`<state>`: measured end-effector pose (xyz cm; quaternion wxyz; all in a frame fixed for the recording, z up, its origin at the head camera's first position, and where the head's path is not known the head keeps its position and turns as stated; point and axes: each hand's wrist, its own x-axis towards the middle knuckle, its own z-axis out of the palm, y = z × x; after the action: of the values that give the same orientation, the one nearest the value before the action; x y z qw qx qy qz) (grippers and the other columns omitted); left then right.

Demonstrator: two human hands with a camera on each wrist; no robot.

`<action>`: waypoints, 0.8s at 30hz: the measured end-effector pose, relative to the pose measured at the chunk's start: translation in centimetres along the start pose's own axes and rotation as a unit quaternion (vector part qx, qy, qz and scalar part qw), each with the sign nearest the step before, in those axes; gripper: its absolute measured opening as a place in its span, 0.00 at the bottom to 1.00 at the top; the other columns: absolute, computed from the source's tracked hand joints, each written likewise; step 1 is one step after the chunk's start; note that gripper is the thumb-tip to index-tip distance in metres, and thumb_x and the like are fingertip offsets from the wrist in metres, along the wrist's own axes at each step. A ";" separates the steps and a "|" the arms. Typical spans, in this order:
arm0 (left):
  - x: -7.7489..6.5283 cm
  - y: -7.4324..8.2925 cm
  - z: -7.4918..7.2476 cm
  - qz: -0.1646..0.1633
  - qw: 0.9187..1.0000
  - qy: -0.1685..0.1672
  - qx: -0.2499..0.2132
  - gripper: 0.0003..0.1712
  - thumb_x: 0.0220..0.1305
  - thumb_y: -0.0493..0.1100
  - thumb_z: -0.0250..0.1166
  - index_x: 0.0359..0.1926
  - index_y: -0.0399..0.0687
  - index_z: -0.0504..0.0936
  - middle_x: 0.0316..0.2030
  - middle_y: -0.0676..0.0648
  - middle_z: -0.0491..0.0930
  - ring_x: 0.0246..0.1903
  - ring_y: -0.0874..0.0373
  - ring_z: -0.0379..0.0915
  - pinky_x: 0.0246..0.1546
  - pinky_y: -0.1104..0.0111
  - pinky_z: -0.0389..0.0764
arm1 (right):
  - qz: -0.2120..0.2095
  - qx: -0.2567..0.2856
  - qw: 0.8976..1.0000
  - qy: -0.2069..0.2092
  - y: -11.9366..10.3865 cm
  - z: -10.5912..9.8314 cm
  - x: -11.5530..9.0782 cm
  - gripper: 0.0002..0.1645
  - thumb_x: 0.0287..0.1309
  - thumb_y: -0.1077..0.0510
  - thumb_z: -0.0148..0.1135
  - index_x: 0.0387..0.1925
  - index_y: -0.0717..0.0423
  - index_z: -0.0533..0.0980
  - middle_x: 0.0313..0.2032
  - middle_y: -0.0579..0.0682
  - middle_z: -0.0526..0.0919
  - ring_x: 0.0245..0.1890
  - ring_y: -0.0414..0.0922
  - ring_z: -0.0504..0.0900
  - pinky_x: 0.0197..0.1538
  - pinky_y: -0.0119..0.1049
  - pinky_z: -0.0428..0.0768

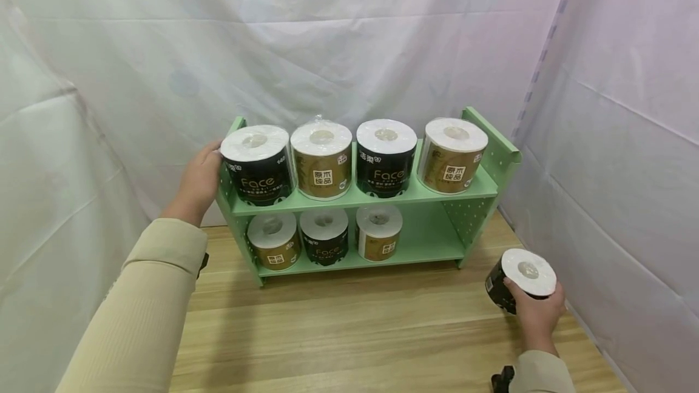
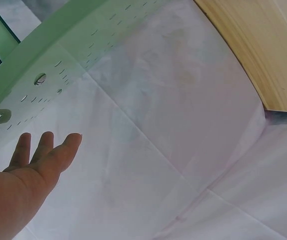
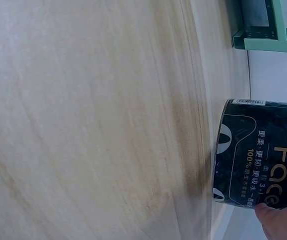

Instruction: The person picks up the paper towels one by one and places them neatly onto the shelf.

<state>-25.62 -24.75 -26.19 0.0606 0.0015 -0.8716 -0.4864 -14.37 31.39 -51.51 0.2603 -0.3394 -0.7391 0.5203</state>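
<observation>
My right hand (image 1: 537,314) grips a black-wrapped toilet paper roll (image 1: 528,272) by its side, low over the wooden table to the right of a green two-tier shelf (image 1: 420,232). Its "Face" label shows in the right wrist view, where the thumb (image 3: 278,220) presses the wrapper. My left hand (image 1: 198,184) is at the shelf's left side, by the black toilet roll (image 1: 262,174) on the upper tier. In the left wrist view its fingers (image 2: 46,150) reach out loosely beside the perforated side panel (image 2: 48,80); the thumb is mostly out of frame.
The upper tier also carries a gold roll (image 1: 322,168), a black roll (image 1: 384,165) and another gold roll (image 1: 455,162). Below stand a gold roll (image 1: 275,247), a black roll (image 1: 324,241) and a gold roll (image 1: 378,238). White sheeting (image 1: 617,138) encloses the wooden table (image 1: 349,332).
</observation>
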 end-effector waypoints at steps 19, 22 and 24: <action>0.1 0.0 0.1 -0.006 1.000 0.005 0.004 0.34 0.73 0.52 0.27 0.76 0.52 0.51 0.75 0.41 0.48 0.73 0.39 0.39 0.68 0.38 0.46 | 0.013 0.006 1.000 0.001 0.0 0.0 -0.1 0.59 0.48 0.54 0.74 0.73 0.62 0.49 0.69 0.64 0.56 0.69 0.57 0.55 0.74 0.43 0.49; 0.1 0.1 0.1 -0.005 1.000 0.007 0.002 0.34 0.73 0.52 0.27 0.76 0.51 0.51 0.75 0.41 0.48 0.73 0.39 0.39 0.68 0.38 0.46 | 0.018 0.011 1.000 0.002 0.0 -0.1 -0.1 0.59 0.49 0.54 0.73 0.73 0.62 0.48 0.69 0.64 0.56 0.69 0.56 0.54 0.74 0.42 0.49; 0.0 0.1 0.1 -0.003 1.000 0.006 0.000 0.34 0.73 0.52 0.27 0.76 0.50 0.50 0.75 0.41 0.48 0.73 0.39 0.39 0.68 0.39 0.46 | 0.022 0.009 1.000 0.002 -0.1 -0.2 -0.2 0.59 0.49 0.53 0.73 0.74 0.62 0.48 0.70 0.64 0.56 0.69 0.56 0.55 0.74 0.42 0.49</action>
<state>-25.64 -24.60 -26.17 0.0647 0.0070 -0.8710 -0.4870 -14.16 31.33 -51.39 0.2540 -0.3541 -0.7261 0.5319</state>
